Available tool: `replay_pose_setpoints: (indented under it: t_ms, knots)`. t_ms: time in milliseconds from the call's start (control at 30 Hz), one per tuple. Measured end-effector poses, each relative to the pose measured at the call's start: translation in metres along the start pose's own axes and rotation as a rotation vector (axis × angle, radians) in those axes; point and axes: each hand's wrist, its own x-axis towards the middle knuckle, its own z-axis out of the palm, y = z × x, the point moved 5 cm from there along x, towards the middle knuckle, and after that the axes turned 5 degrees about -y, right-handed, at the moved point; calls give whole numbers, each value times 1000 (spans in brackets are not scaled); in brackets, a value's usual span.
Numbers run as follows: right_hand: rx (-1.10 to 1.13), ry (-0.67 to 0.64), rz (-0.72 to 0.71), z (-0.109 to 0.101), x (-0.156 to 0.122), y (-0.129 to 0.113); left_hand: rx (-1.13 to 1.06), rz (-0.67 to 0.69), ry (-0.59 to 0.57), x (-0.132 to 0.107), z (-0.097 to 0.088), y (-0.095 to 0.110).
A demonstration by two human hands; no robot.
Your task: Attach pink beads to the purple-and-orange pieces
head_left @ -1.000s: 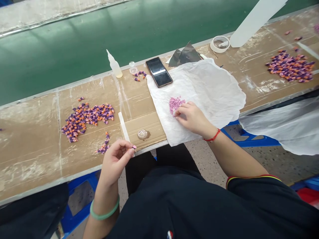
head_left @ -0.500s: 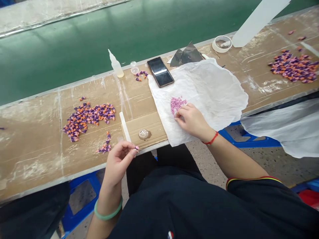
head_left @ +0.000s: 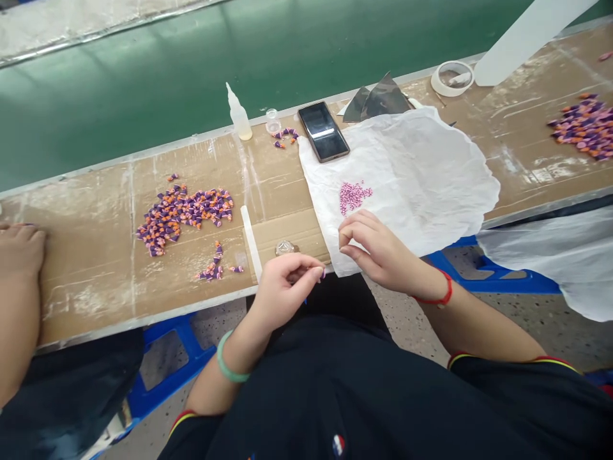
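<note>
My left hand (head_left: 285, 287) is in front of the table edge, its thumb and finger pinching a small purple-and-pink piece (head_left: 323, 274), mostly covered by the fingertips. My right hand (head_left: 378, 249) hovers over the near part of the white cloth (head_left: 426, 172), thumb and fingers closed together; whatever is between the tips is too small to make out. Just beyond it lies a patch of tiny pink beads (head_left: 353, 195). Behind my left hand, a small clear dish (head_left: 285, 247) sits on a cardboard piece (head_left: 292, 227), beside a white strip (head_left: 251, 244).
Purple-and-orange pieces lie in a pile (head_left: 184, 214) on the left, with a small cluster (head_left: 211, 273) nearer. Along the back are a squeeze bottle (head_left: 239, 115), a phone (head_left: 324, 131) and a tape roll (head_left: 453, 78). Another person's hand (head_left: 22, 249) rests at far left.
My left hand has moved right with the small piece, closer to my right hand. My right hand has drawn back from the beads. Another person's arm has come in at the left.
</note>
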Motion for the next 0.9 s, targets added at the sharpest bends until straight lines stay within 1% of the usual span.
replay_pose_setpoints:
  t_ms: [100,200,367,467,700,833,900]
  knots:
    - [0,-24,-60,-2,5,-20,18,19,-20,10,7,4]
    - [-68,-41,-108,-1,7,-29,16,21,-37,11,9,6]
    - [-197,-77,-148,4,6,-36,16,-2,-33,6,10,4]
    - [-236,-91,-164,6,6,-40,21,-10,-20,5,11,2]
    - [-122,-17,-89,1,5,-42,-7,5,51,1,13,0]
    - [-187,1,-158,-1,4,-46,5,21,67,-2,12,4]
    - [-244,6,-219,-2,4,-49,-13,-5,43,-2,11,5]
